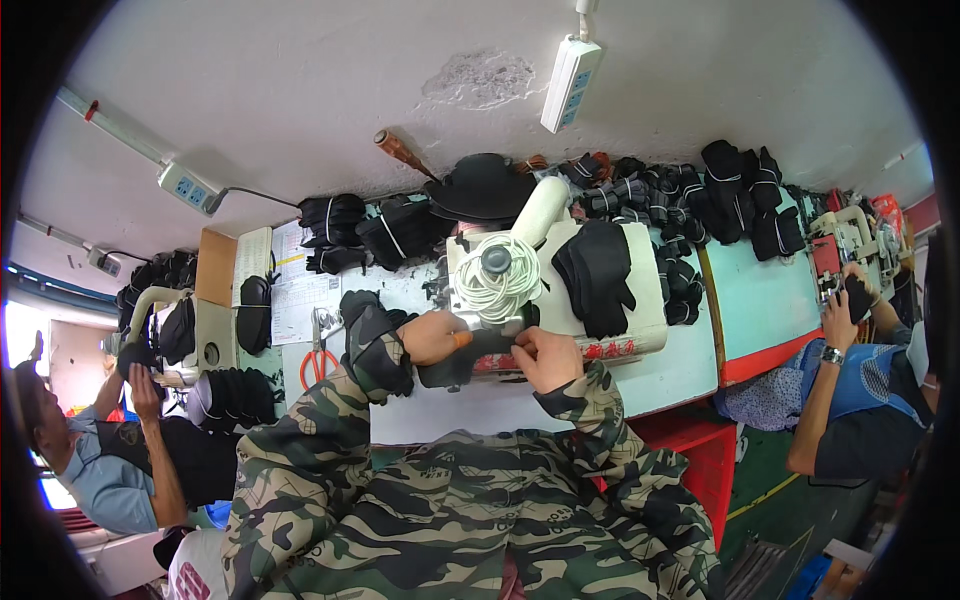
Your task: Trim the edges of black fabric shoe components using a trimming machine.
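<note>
A black glove (446, 370) lies at the front of a white machine (640, 290), below a coil of white cord (490, 290) looped round a knob. My left hand (432, 338) is closed on the glove's left part; an orange band shows on one finger. From the other side, my right hand (552, 360) pinches its right edge, with the fingertips partly hidden. Several black gloves (595, 278) are stacked on the machine top, right of the coil. More dark gloves (370, 325) sit against my left forearm.
Orange-handled scissors (318, 365) rest on the table left of my arm. Tied glove bundles (395, 230) line the wall, with an orange-handled tool (402, 152) behind. A red bin (700, 460) stands at lower right. Co-workers (120, 450) sit at machines on both sides.
</note>
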### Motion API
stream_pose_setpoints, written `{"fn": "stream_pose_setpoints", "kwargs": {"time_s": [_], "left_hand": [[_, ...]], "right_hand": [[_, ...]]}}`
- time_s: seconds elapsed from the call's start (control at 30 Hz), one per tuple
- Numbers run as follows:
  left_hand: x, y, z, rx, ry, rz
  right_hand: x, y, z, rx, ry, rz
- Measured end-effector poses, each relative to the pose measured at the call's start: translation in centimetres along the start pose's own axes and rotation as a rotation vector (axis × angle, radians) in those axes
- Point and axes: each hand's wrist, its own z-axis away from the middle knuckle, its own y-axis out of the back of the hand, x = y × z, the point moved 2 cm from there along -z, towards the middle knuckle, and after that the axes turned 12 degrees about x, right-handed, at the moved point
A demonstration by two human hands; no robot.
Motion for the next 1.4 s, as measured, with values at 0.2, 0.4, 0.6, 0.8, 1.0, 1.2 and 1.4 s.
{"fn": "stream_pose_setpoints", "kwargs": {"time_s": [0.2, 0.4, 0.6, 0.8, 1.0, 1.2, 1.4], "left_hand": [[0.4, 0.1, -0.5, -0.003, -0.026, -0.058], [-1.5, -0.9, -1.5, 0.040, -0.016, 0.043], [-0.7, -2.2, -2.9, 0.176, -0.241, 0.159], [4.1, 0.3, -0.9, 0.021, -0.027, 0.211], [8.1, -2.9, 4.5, -0.110, 0.125, 1.168], [9.2, -3.1, 7.1, -0.071, -0.059, 1.092], [10.6, -3.5, 7.9, -0.137, -0.109, 0.977]], "right_hand": [[0.4, 0.9, -0.7, -0.010, -0.029, -0.064], [-0.1, 1.7, -1.0, -0.028, -0.033, -0.065], [-1.2, 2.3, -0.9, 0.157, 0.315, 0.218], [-2.1, 5.8, -0.4, 0.249, 0.257, 0.073], [-7.1, 8.1, 3.4, 0.285, 0.540, -0.006], [-2.6, 8.6, 7.1, 0.127, -0.243, -0.634], [-2.3, 7.4, 5.8, -0.039, -0.492, -1.006]]}}
